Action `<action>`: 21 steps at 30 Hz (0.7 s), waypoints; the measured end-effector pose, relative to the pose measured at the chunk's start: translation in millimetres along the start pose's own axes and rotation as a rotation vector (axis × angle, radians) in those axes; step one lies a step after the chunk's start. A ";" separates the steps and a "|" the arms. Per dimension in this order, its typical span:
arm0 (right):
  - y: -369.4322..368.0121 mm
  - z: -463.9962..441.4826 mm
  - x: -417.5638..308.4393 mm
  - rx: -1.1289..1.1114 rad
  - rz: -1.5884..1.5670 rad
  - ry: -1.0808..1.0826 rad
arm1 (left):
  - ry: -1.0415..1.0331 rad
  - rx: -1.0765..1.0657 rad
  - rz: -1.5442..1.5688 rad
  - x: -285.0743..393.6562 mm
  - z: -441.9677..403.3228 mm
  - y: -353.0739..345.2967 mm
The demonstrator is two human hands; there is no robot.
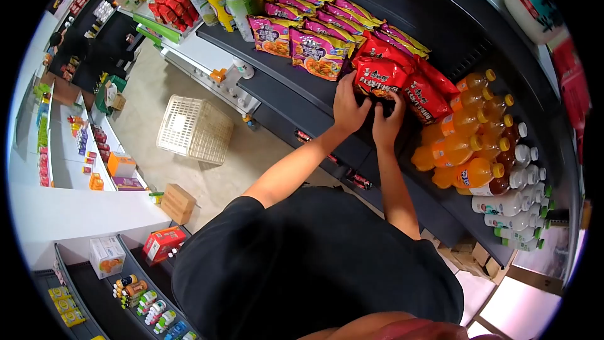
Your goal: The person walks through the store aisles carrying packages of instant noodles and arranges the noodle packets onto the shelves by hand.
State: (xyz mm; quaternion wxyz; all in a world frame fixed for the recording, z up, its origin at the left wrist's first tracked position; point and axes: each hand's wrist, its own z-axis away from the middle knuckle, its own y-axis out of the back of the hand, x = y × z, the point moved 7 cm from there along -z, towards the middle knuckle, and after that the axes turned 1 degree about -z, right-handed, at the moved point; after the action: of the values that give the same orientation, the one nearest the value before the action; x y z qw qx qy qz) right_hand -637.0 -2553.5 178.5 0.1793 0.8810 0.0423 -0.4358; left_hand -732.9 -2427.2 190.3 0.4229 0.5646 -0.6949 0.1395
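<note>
Both my hands are at a red noodle packet [380, 75] at the front of a dark shelf [296, 72]. My left hand [350, 106] has its fingers on the packet's lower left edge. On its lower right edge lie the fingers of my right hand [388, 119]. More red packets [420, 97] stand to the right and behind. Purple noodle packets [321, 53] fill rows on the left. Orange soda bottles [456, 145] stand close on the right.
Tall cans [242, 7] stand at the shelf's left. White bottles [503, 203] are at its right end. On the floor behind me are a cream plastic basket [192, 129] and a cardboard box [178, 204]. Lower shelves [82, 277] hold boxes and bottles.
</note>
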 end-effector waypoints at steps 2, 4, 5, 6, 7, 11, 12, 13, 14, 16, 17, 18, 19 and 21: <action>-0.1 -0.6 3.6 -0.012 -0.014 -0.064 | 0.009 -0.002 0.014 -4.8 1.8 -1.5; 0.2 -1.3 3.2 0.006 0.013 -0.022 | 0.034 -0.007 0.034 -7.4 2.5 -2.1; 0.3 -0.4 6.2 0.022 0.022 -0.009 | 0.082 -0.032 0.057 -8.5 4.3 -2.6; 1.6 1.2 8.5 0.039 0.033 0.001 | 0.111 -0.037 0.092 -8.8 5.7 -2.0; 2.6 1.9 9.6 0.042 0.018 -0.033 | 0.138 -0.045 0.126 -10.2 7.4 -2.2; 6.6 6.5 21.2 0.068 -0.079 -0.143 | 0.104 0.021 0.152 -10.3 7.9 -1.3; 5.0 6.9 26.0 0.075 -0.118 -0.157 | 0.097 0.036 0.161 -10.3 8.5 -1.9; 4.3 6.9 25.8 0.097 -0.179 -0.189 | 0.088 0.055 0.167 -6.9 8.2 0.1; 5.9 7.6 24.3 0.111 -0.243 -0.216 | 0.079 0.082 0.171 -4.1 8.3 3.5; 4.4 10.1 35.3 0.160 -0.340 -0.196 | 0.045 0.090 0.149 -0.9 8.7 8.9; 4.2 4.6 34.7 0.157 -0.385 -0.148 | 0.052 0.072 0.185 -4.6 7.1 5.9; 4.5 6.2 32.2 0.144 -0.438 -0.121 | 0.074 0.051 0.206 -6.1 11.0 6.5; 4.2 7.1 34.7 0.112 -0.417 -0.107 | 0.063 0.055 0.155 -8.0 15.0 6.3; 3.0 4.7 38.4 0.075 -0.379 -0.088 | 0.019 0.058 0.071 -0.1 14.4 9.5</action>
State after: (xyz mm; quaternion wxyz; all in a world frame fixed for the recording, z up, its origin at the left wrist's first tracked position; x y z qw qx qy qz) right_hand -616.3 -2561.1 146.7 0.0629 0.8433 0.1836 -0.5012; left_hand -747.6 -2433.7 184.3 0.4080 0.5502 -0.7061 0.1797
